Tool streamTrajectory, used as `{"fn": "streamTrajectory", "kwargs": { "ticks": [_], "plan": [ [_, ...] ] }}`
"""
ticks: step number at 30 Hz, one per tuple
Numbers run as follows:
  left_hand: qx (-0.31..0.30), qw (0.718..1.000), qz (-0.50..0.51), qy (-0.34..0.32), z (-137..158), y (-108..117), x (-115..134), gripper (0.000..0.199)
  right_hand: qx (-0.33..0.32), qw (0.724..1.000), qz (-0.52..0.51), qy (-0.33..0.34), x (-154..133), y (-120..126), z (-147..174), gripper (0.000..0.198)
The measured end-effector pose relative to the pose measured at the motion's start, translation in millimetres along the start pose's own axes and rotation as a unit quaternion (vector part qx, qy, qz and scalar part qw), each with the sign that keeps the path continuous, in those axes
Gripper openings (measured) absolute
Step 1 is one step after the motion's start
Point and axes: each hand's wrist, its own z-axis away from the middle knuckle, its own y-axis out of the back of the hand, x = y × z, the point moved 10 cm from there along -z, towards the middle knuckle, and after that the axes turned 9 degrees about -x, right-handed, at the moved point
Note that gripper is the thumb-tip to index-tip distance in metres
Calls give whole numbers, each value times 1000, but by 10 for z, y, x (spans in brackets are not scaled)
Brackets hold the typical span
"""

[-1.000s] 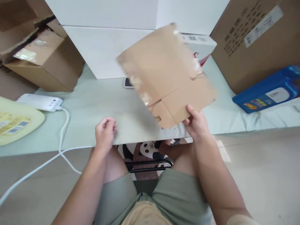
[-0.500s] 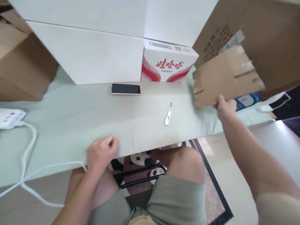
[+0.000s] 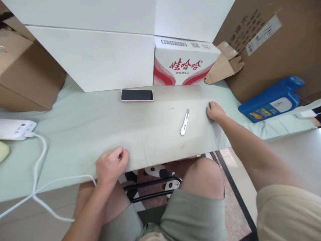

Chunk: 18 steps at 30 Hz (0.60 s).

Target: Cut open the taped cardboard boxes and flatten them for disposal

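Note:
My left hand [image 3: 112, 166] rests as a loose fist on the front edge of the cloth-covered table [image 3: 107, 124], holding nothing visible. On the right side of the table lies my right hand [image 3: 215, 111], its fingers curled in and nothing seen in them. Between the two hands, nearer the right, is a slim white utility knife [image 3: 185, 122]. A folded piece of brown cardboard [image 3: 222, 67] leans beyond my right hand, partly behind the white and red box [image 3: 184, 65].
A phone [image 3: 137, 95] lies before the white boxes. A blue bottle [image 3: 271, 100] tilts at the right by a big brown carton [image 3: 281, 43]. At left are another carton [image 3: 30, 73] and a white charger [image 3: 17, 129] with a cable trailing over the edge.
My right hand has let go of the cardboard and come back left to the table. The cardboard now stands beside the white and red box, leaving the blue bottle in full view.

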Motion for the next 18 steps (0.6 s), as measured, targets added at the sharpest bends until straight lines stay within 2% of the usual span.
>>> {"fn": "streamTrajectory", "kwargs": {
  "ticks": [4, 7, 9, 11, 14, 16, 18],
  "plan": [
    [-18, 999, 41, 26, -33, 1, 14, 36, -88, 994, 69, -13, -151, 42, 165, 43],
    [-12, 989, 136, 56, -22, 57, 25, 33, -116, 988, 101, 34, -493, 66, 395, 47],
    [5, 982, 178, 68, 16, 171, -10, 34, -122, 982, 114, 85, -793, -6, 606, 49],
    [44, 975, 201, 87, 92, 406, -169, 37, -132, 973, 123, 144, -1113, -131, 835, 49],
    [136, 954, 234, 127, 271, 971, -647, 38, -148, 955, 127, 225, -1591, -300, 1127, 46],
    [213, 922, 285, 154, 407, 1384, -1036, 35, -154, 944, 126, 265, -1918, -372, 1253, 44],
    [282, 885, 329, 170, 489, 1700, -1323, 38, -156, 935, 121, 296, -2284, -437, 1339, 43]
  ]
}}
